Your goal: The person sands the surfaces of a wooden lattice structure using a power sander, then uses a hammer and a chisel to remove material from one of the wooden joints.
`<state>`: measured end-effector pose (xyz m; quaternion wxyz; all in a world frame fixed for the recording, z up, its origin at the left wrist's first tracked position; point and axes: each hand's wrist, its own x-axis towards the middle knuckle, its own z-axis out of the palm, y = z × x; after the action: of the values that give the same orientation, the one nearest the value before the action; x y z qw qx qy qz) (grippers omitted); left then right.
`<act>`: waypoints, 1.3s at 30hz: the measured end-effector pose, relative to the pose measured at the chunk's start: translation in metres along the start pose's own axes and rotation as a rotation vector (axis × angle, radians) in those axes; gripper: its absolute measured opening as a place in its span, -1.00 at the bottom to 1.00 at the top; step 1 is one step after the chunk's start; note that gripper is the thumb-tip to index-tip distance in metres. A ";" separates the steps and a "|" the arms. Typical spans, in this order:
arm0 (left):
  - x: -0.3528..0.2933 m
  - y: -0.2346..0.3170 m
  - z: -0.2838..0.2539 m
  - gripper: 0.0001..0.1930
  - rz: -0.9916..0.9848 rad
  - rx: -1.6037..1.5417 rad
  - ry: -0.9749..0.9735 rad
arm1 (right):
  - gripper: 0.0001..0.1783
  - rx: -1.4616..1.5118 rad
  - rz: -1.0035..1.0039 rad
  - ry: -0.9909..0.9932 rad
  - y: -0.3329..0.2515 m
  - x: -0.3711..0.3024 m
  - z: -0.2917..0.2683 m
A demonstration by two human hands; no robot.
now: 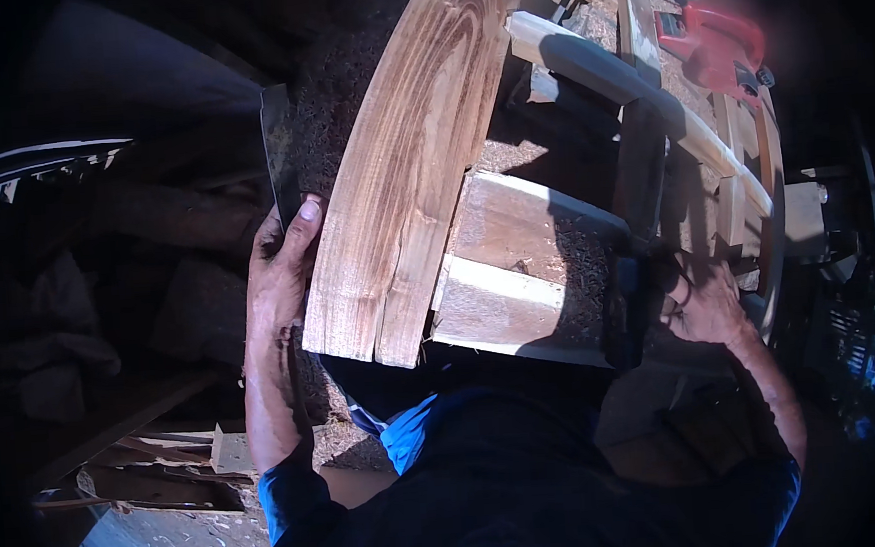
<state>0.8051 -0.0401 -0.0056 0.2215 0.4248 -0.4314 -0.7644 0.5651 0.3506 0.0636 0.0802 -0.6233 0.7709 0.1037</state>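
A flat dark strip with a straight edge [280, 148] rises from my left hand [286, 248], whose thumb and fingers close on its lower end. That thumb is right beside the left edge of a long, wide wooden board [401, 175] with curved grain and a split near its close end. My right hand [708, 302] is at the right, its fingers bent and partly lost in shadow. They are nearest to a dark shape [628, 307] at the end of short pale wooden pieces [504, 289]. What they grip cannot be made out.
A red power tool [719, 51] rests at the far right on the slatted wood. A pale wooden bar [636, 86] crosses there diagonally. Sawdust and shavings [510, 156] are scattered about. Wood offcuts [170, 480] are low on the left, and deep shadow hides much of both sides.
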 end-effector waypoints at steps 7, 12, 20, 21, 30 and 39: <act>-0.008 0.043 0.008 -0.78 0.445 -0.305 -0.449 | -0.13 -0.060 0.192 -0.186 -0.001 -0.011 0.015; -0.032 0.034 0.044 -0.81 0.274 -0.198 -0.412 | -0.11 -0.021 0.221 -0.051 -0.014 -0.010 -0.007; -0.037 0.000 0.057 -0.84 0.688 0.374 -0.319 | -0.36 0.260 0.084 0.156 -0.011 0.017 0.002; -0.038 -0.002 0.056 -0.83 0.749 0.434 -0.305 | -0.38 0.283 0.070 0.185 -0.010 0.017 0.003; -0.038 -0.014 0.076 -0.94 0.960 0.565 -0.169 | -0.50 0.163 -0.025 0.367 -0.012 0.013 -0.004; -0.034 -0.010 0.078 -0.88 1.254 1.000 -0.148 | -0.57 0.213 -0.067 0.473 -0.013 0.008 -0.012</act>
<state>0.7578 0.0258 0.0226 0.3639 0.1009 -0.8942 -0.2405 0.5766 0.3374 0.0721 -0.0336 -0.6433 0.7538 -0.1293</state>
